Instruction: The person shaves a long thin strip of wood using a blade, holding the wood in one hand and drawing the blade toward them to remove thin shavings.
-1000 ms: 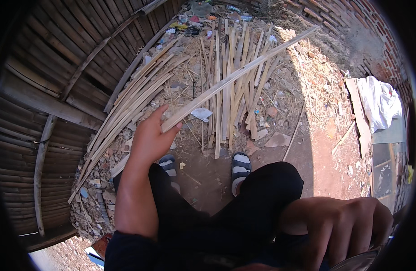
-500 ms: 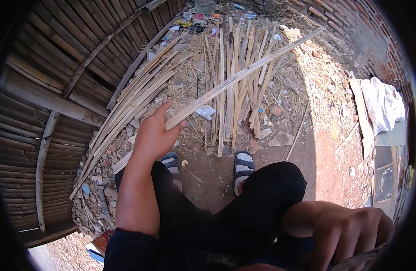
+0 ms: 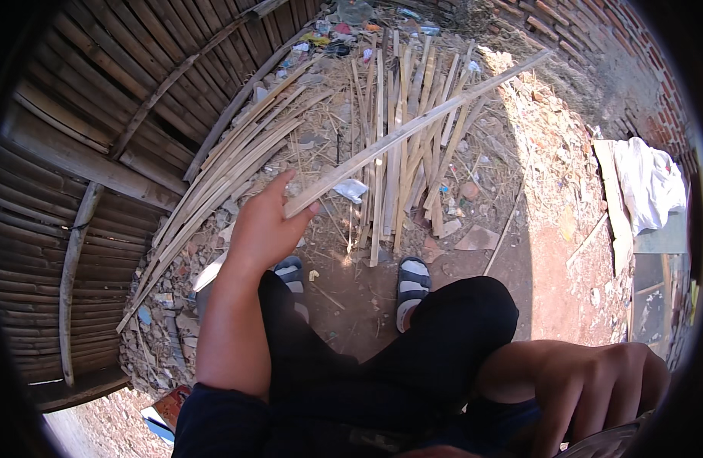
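My left hand (image 3: 266,229), fingers curled, grips a long, pale wooden strip (image 3: 416,128). The strip slants up and away to the far right, crossing above a loose pile of similar wooden strips (image 3: 391,172) on the ground. Behind my left wrist a short pale end (image 3: 209,273) shows, apparently of the same strip. My right hand (image 3: 592,382) is low at the right, over my right thigh, fingers bent downward and closed. A greyish curved edge (image 3: 614,441) lies by its fingertips; what it belongs to is cut off by the frame.
More long strips (image 3: 214,183) lie along the slatted bamboo wall (image 3: 99,126) at left. Rubble, straw and litter (image 3: 337,47) cover the ground. At right are a white cloth (image 3: 650,179), a board (image 3: 612,206) and a brick wall (image 3: 618,38). My sandalled feet (image 3: 414,286) stand before the pile.
The whole scene has shifted very slightly in view. My left hand keeps its grip on the wooden strip, and my right hand stays almost where it was.
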Tool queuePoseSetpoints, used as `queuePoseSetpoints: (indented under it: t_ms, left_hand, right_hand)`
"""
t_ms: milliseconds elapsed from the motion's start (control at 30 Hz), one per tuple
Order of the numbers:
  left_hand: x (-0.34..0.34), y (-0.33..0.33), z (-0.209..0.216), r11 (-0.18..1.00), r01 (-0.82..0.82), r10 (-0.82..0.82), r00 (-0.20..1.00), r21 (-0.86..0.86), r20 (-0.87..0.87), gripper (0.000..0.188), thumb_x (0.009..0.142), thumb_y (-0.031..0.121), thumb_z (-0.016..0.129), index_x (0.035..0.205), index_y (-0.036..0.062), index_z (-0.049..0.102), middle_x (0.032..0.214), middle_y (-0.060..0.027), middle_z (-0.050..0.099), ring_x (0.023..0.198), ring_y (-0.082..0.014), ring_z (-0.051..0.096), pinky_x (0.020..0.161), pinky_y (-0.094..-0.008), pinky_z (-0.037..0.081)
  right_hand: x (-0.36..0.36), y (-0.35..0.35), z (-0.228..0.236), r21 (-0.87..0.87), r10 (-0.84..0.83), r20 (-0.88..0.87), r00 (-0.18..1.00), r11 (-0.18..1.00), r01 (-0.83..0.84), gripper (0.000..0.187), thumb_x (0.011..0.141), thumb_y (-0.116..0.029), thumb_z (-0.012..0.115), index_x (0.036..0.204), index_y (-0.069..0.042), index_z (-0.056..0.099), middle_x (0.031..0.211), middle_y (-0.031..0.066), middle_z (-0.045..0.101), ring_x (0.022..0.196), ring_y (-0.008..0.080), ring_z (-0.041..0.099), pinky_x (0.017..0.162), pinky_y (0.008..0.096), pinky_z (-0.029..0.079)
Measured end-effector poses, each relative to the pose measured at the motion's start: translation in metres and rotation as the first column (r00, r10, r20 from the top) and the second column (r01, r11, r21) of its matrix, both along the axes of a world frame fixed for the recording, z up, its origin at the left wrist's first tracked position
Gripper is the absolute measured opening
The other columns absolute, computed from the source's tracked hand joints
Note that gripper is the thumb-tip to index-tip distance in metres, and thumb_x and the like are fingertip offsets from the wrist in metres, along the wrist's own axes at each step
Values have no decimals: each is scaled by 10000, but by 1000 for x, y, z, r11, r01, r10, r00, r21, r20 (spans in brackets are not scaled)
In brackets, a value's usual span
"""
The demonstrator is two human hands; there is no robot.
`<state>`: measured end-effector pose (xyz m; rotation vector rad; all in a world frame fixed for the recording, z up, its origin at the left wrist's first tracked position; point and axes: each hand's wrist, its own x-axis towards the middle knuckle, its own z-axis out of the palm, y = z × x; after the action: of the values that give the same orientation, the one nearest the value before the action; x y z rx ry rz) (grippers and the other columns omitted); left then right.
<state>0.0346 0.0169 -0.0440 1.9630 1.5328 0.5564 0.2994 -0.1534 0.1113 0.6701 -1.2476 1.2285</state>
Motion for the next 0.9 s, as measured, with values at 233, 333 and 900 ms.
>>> queuePoseSetpoints:
  t_ms: [233, 333, 900]
  left_hand:
    - [4, -1, 11, 999, -30, 29, 1000, -12, -6, 772, 913, 376, 823, 1543, 22, 551, 1033, -278, 761, 967, -431, 759, 862, -474, 577]
    - [-1, 2, 1, 989, -5, 8, 1000, 146, -21, 769, 917, 363, 815, 1542, 6, 544, 1036, -291, 762, 972, -447, 756, 869, -485, 576]
    - [-3, -6, 14, 987, -99, 92, 994, 125, 62, 863, 906, 304, 843, 1613, -3, 454, 1153, -298, 770, 1064, -420, 770, 913, -418, 581]
  right_hand:
    - [44, -11, -4, -284, -271, 167, 948, 907, 310, 133, 1016, -132, 680, 1064, -67, 574, 651, 50, 567, 491, 177, 578, 693, 511, 608]
    - [62, 16, -31, -359, -463, 343, 817, 739, 570, 226, 1059, -223, 697, 1159, -81, 551, 671, -18, 505, 487, 114, 515, 768, 457, 585]
    - [30, 113, -121, 635, -196, 772, -604, 256, 729, 278, 912, -250, 806, 1053, -36, 699, 794, 205, 706, 824, 402, 744, 733, 484, 561]
